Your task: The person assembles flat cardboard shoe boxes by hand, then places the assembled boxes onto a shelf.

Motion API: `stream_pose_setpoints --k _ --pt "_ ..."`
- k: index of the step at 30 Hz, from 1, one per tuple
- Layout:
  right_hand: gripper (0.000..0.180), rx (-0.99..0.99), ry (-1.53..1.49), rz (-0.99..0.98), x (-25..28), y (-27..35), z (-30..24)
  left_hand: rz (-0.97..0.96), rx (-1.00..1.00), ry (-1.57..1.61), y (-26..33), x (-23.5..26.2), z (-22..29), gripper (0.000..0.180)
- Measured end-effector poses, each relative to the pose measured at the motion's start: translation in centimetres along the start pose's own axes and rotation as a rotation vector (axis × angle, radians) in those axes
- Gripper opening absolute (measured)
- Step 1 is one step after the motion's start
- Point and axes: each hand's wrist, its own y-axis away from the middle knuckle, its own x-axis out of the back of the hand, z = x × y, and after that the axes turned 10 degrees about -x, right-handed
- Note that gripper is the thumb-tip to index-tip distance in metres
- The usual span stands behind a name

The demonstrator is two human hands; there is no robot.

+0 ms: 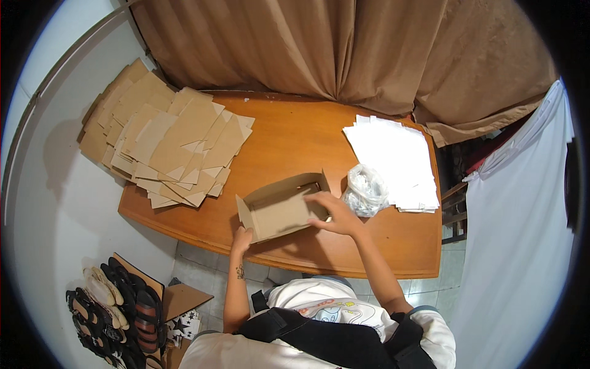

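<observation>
An uncovered brown cardboard box (279, 212) rests at the front edge of the wooden table, slightly turned, its inside facing up. My left hand (243, 237) is closed on the box's near left corner, with the thumb at the wall. Over the right end of the box reaches my right hand (335, 213), thumb and fingers spread apart around its right side; whether they touch the cardboard I cannot tell. Just right of that hand stands a clear plastic bag (365, 190) with small pale contents that I cannot make out.
Flat cardboard pieces (169, 138) lie piled on the left of the wooden table (289, 132). A stack of white paper sheets (396, 157) is at the right. Brown curtains (295, 49) hang behind. Several sandals and shoes (120, 307) stand on the floor at lower left.
</observation>
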Motion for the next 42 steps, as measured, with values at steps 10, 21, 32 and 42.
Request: stream_pose_setpoints --k 10,21,32,42 --pt "0.066 -0.123 0.392 -0.135 -3.2 -3.8 3.5 -0.061 0.02 0.372 -0.5 1.5 -3.4 0.036" --pt "0.073 -0.231 0.33 0.006 -4.4 -4.3 8.1 0.053 0.192 0.394 0.2 0.4 -1.6 0.066" --pt "0.053 -0.087 0.497 0.232 -7.1 -3.4 9.5 0.11 0.164 0.387 0.3 -0.1 -0.6 0.066" --pt "0.048 -0.108 0.601 0.208 -7.6 -3.1 10.4 0.432 -0.402 -0.271 2.1 -2.5 7.6 0.063"
